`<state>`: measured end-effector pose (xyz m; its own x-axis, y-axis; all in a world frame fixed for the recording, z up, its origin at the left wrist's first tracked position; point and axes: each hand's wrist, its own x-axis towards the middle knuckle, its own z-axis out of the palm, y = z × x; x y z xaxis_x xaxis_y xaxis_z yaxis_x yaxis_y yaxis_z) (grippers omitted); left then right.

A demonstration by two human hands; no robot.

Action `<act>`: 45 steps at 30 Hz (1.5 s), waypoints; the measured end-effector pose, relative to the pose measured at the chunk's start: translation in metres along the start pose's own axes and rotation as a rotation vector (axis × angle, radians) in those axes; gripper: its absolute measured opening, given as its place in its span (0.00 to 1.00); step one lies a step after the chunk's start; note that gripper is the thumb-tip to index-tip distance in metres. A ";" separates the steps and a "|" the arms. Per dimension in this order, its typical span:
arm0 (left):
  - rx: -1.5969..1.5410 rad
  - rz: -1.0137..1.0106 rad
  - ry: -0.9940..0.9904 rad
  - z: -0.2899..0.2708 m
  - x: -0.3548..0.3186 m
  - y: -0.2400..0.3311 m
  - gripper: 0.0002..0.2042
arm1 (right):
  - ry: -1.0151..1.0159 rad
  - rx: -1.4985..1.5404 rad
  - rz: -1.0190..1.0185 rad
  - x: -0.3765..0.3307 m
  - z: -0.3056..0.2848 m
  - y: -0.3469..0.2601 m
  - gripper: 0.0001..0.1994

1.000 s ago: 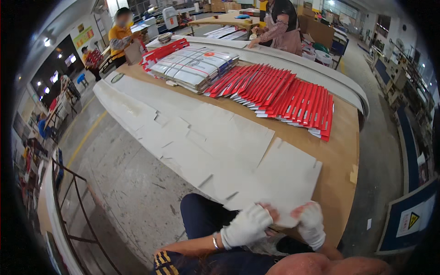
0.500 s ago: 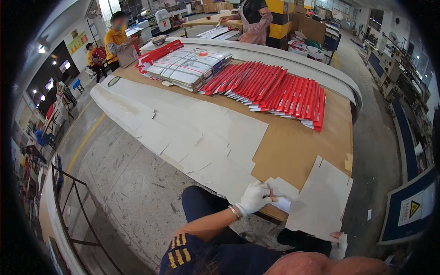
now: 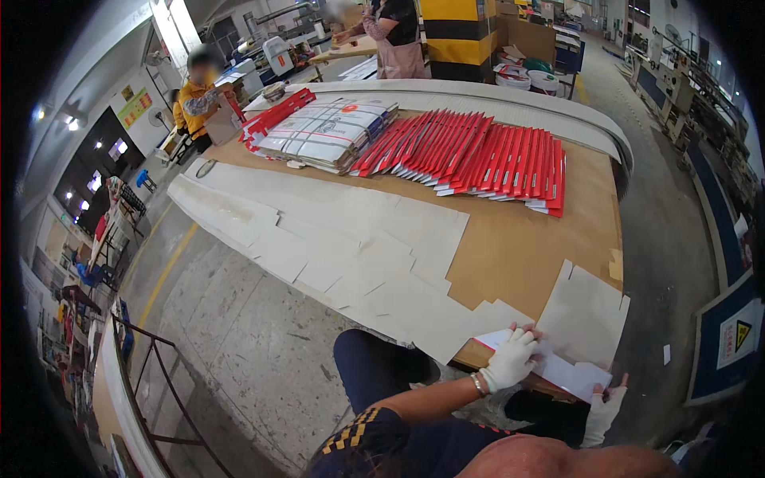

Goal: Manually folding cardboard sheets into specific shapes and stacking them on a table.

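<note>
Fanned red folders (image 3: 478, 163) lie set out on the surface (image 3: 522, 251), while work on the white sheet (image 3: 564, 374) at its near edge, beside a grey board (image 3: 588, 311), looks unfinished. The left hand (image 3: 511, 361) rests on the sheet, fingers bent; the right hand (image 3: 603, 413), fingers loosely parted, is at its corner; I cannot tell whether either grips it.

left hand (image 3: 510, 363): palm down | left forearm (image 3: 434, 399): slanted forward | right hand (image 3: 602, 413): digits spread
</note>
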<state>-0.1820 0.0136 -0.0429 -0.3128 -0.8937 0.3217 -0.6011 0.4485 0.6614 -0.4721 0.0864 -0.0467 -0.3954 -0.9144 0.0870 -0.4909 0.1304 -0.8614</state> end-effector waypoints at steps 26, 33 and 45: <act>0.188 0.362 -0.311 -0.005 -0.029 0.029 0.46 | -0.309 -0.696 -0.840 0.025 0.063 -0.035 0.23; 0.532 0.356 -0.150 -0.077 -0.090 -0.043 0.21 | -0.256 -0.693 -0.783 0.039 0.027 -0.003 0.22; -0.081 -0.290 0.003 -0.085 -0.032 -0.047 0.07 | -0.175 -0.460 -0.590 0.033 0.021 0.050 0.29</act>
<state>-0.0816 0.0205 -0.0268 -0.1338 -0.9845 0.1134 -0.6044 0.1717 0.7779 -0.4934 0.0543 -0.0974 0.1425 -0.9244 0.3538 -0.8713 -0.2867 -0.3982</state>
